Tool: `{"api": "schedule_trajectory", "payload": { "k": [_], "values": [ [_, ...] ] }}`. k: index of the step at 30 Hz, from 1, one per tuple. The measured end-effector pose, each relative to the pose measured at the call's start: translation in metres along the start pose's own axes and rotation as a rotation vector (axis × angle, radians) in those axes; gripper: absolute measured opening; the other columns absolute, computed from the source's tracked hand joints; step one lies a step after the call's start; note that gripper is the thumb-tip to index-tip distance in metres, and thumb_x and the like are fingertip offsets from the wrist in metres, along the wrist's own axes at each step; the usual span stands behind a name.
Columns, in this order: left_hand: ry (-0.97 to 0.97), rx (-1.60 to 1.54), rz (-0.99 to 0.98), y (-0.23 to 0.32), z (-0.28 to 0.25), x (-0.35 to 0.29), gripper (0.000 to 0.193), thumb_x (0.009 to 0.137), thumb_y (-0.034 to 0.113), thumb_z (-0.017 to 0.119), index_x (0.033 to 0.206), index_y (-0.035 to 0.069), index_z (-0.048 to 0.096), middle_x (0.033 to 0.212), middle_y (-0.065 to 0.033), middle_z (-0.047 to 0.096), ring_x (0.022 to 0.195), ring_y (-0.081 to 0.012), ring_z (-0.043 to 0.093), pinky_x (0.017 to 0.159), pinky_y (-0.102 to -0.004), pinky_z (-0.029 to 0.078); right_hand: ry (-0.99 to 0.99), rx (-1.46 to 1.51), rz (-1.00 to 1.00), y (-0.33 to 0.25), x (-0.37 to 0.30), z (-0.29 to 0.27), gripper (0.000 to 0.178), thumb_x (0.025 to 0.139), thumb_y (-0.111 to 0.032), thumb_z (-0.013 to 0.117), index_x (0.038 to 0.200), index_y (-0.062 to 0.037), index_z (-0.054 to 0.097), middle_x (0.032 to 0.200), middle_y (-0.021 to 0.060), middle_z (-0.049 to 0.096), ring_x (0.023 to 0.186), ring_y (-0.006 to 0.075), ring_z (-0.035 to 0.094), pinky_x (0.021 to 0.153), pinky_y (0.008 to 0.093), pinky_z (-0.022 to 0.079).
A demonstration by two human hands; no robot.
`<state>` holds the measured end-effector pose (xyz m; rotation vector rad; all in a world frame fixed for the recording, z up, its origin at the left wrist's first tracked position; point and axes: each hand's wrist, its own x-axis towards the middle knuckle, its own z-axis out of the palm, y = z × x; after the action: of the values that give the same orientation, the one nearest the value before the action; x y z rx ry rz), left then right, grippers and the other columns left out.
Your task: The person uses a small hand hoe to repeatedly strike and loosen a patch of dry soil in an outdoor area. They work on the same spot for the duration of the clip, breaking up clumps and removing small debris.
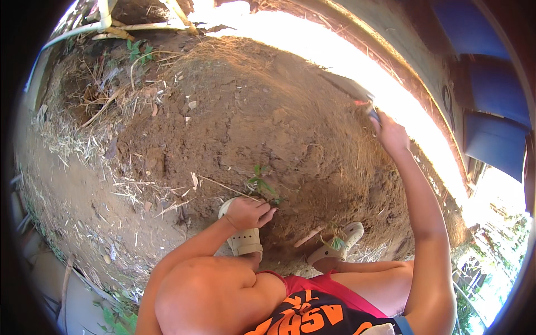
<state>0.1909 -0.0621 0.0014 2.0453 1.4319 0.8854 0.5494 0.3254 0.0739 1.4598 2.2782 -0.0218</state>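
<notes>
My right hand (389, 133) is stretched out to the far right, closed round the dark handle of a broad-bladed hand tool (349, 87). Its blade points to the upper left, low over the sloping brown soil (223, 123), and is too blurred to tell its exact kind. Close to my left shoe, my left hand (249, 213) is held low with its fingers curled together. What those fingers hold, if anything, is hidden. A thin dry stalk (226, 186) runs up to them. Just beyond stands a small green plant (260, 181).
Pale clogs (245, 243) are on my feet. Another small plant (337, 242) and a short stick (310, 236) lie near the right one. Dry straw (134, 190) covers the left side. Pale poles (145, 25) stand at the far left; a wall edge (413, 67) borders the right.
</notes>
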Motion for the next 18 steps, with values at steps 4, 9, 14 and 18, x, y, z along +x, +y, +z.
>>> {"api": "schedule_trajectory", "payload": {
  "k": [4, 9, 14, 18],
  "values": [
    [-0.031, 0.001, 0.0, -0.001, 0.006, 0.007, 0.036, 0.099, 0.03, 0.083, 0.073, 0.016, 0.062, 0.066, 0.0, 0.061, 0.057, -0.022, 0.066, 0.053, -0.0372, 0.055, 0.089, 0.121, -0.109, -0.038, 0.075, 0.052, 0.052, 0.121, -0.053, 0.047, 0.152, -0.0134, 0.058, 0.103, 0.023, 0.082, 0.095, 0.0424, 0.081, 0.089, 0.0566, 0.063],
    [-0.068, 0.034, -0.02, -0.003, 0.004, 0.001, 0.036, 0.099, 0.03, 0.082, 0.073, 0.016, 0.062, 0.067, -0.0015, 0.062, 0.057, -0.0231, 0.067, 0.052, -0.0384, 0.055, -0.327, 0.372, -0.119, -0.065, 0.068, 0.006, 0.053, 0.122, -0.049, 0.048, 0.14, -0.0006, 0.059, 0.117, 0.0316, 0.078, 0.112, 0.0465, 0.077, 0.103, 0.0555, 0.058],
    [-0.106, 0.081, -0.029, 0.0, -0.008, 0.0, 0.036, 0.099, 0.03, 0.081, 0.073, 0.016, 0.061, 0.068, -0.0026, 0.063, 0.056, -0.0241, 0.067, 0.052, -0.0391, 0.054, -0.539, 0.36, -0.157, -0.083, 0.062, -0.038, 0.06, 0.122, -0.05, 0.047, 0.139, 0.006, 0.06, 0.132, 0.0329, 0.072, 0.126, 0.0452, 0.071, 0.113, 0.0566, 0.053],
    [-0.061, 0.061, -0.026, 0.002, 0.003, 0.003, 0.036, 0.099, 0.031, 0.08, 0.073, 0.015, 0.063, 0.068, -0.0029, 0.064, 0.057, -0.0246, 0.068, 0.051, -0.0396, 0.055, -0.535, 0.374, -0.121, -0.066, 0.059, -0.023, 0.065, 0.122, -0.051, 0.044, 0.145, 0.0069, 0.061, 0.136, 0.0305, 0.073, 0.125, 0.0409, 0.073, 0.115, 0.0545, 0.055]
  ]
}}
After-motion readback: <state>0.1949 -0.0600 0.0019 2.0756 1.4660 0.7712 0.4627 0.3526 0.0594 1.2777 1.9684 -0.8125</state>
